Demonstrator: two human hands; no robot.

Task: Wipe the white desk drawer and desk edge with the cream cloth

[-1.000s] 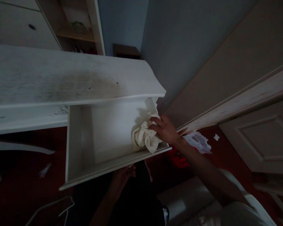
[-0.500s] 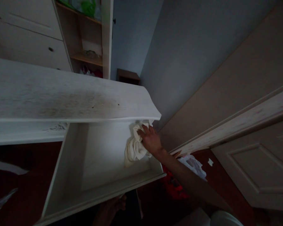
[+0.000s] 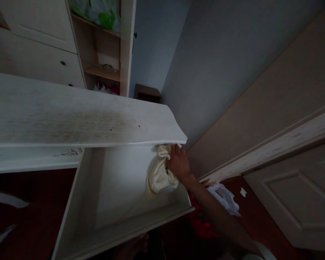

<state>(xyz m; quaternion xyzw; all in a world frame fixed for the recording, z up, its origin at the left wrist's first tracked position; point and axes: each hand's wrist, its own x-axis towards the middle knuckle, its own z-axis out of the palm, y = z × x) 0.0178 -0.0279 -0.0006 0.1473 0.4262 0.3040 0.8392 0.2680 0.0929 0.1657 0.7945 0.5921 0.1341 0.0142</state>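
My right hand [image 3: 179,162] grips a bunched cream cloth [image 3: 160,177] at the right end of an open drawer [image 3: 121,180]. The fingers are closed on the cloth near the drawer's right side, just under the overhanging top. Part of the cloth hangs down over the drawer's bottom. Below the drawer's front edge, in deep shadow, my left hand [image 3: 138,245] shows only in part. Whether it touches the drawer or holds anything is too dark to make out. The drawer sticks out from a white table [image 3: 151,119] whose top has dark smudges.
A white cabinet [image 3: 46,57] with shelves stands beyond the table, with plastic bags [image 3: 103,14] on an upper shelf. A wall panel [image 3: 249,119] runs close along the right. A white plastic bag [image 3: 224,198] lies on the red floor near a panelled door [image 3: 292,195].
My right hand and the cloth have shifted slightly within the drawer's right end, and the cloth's folds lie differently. The whole view has moved a little.
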